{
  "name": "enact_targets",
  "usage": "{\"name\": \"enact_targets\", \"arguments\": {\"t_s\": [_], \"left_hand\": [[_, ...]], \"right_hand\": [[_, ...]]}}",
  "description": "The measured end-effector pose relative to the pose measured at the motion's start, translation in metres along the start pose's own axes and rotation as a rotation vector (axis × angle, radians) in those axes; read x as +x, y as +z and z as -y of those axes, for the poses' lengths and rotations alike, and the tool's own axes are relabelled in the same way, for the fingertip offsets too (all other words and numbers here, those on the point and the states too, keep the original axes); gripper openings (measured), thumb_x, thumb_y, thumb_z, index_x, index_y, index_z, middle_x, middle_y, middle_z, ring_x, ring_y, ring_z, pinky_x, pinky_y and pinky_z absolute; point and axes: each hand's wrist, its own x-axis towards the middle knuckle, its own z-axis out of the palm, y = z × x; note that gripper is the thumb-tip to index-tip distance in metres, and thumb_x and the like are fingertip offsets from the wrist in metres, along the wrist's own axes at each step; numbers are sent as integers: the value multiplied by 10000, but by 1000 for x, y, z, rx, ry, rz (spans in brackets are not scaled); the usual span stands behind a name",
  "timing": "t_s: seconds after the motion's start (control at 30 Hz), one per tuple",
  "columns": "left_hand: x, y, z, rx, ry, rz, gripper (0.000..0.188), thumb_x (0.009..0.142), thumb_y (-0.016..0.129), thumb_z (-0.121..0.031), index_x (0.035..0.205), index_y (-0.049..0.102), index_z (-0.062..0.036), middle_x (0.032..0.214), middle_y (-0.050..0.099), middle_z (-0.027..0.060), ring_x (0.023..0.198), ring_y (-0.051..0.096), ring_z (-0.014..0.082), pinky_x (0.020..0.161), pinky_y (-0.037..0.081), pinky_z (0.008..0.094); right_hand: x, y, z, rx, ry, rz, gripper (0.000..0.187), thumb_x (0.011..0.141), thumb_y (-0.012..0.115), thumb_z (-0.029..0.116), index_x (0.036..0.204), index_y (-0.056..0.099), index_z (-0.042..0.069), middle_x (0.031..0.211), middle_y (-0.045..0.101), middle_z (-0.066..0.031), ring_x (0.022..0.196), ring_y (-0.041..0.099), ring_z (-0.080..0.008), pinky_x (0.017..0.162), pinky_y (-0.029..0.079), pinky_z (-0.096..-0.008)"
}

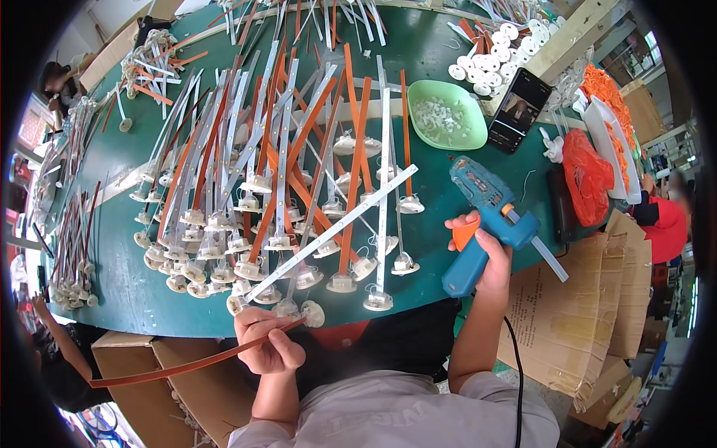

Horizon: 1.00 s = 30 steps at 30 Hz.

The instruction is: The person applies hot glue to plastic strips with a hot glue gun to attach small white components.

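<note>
My left hand pinches an orange-brown strip near its end, where a small round white cap sits. The strip's other end trails off to the left past the table edge. In my right hand is a blue hot glue gun with an orange trigger; its nozzle points away to the upper left. A clear glue stick sticks out of the gun's rear. Just beyond my left hand lie many LED strips with white round bases, silver-white or orange, on the green table.
A light green bowl holds small translucent pieces. Beside it a phone leans near white discs. Farther right are a red plastic bag and a white tray. Cardboard boxes stand below the table edge; other people are around.
</note>
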Motion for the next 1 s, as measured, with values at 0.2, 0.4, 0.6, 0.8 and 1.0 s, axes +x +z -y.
{"name": "enact_targets", "arguments": {"t_s": [0.2,0.4,0.6,0.8,1.0], "left_hand": [[1,-1,3,11,26,12,195,949,531,-90,812,561,46,700,620,127,713,533,245,651,423,340],[7,-1,4,21,153,45,87,865,611,-61,855,640,20,752,657,76,694,592,233,571,466,317],[8,-1,8,-32,168,35,124,778,634,-21,878,681,36,752,652,71,700,603,239,574,474,328],[10,-8,0,-19,136,47,90,771,636,-20,830,682,30,756,658,86,674,594,253,603,485,330],[33,-29,-17,-12,-19,210,234,663,764,69,891,736,24,761,684,107,671,620,257,616,516,311]], "right_hand": [[3,4,-3,-61,3,-24,310,863,610,189,1106,592,-2,1034,658,-168,1054,649,-325,701,543,-390],[3,4,-2,-35,0,-25,303,860,583,151,1108,574,-22,1040,662,-208,1047,641,-346,708,542,-412],[3,3,0,-53,-15,-30,312,862,579,151,1126,577,-15,1037,659,-198,1037,639,-342,702,537,-407],[-8,-1,0,-16,-39,-37,324,846,585,135,1134,572,-12,1053,639,-184,1074,612,-335,710,536,-395],[-58,-2,5,225,45,76,482,695,603,72,1168,523,24,1055,579,-114,1141,497,-303,731,511,-405]]}}
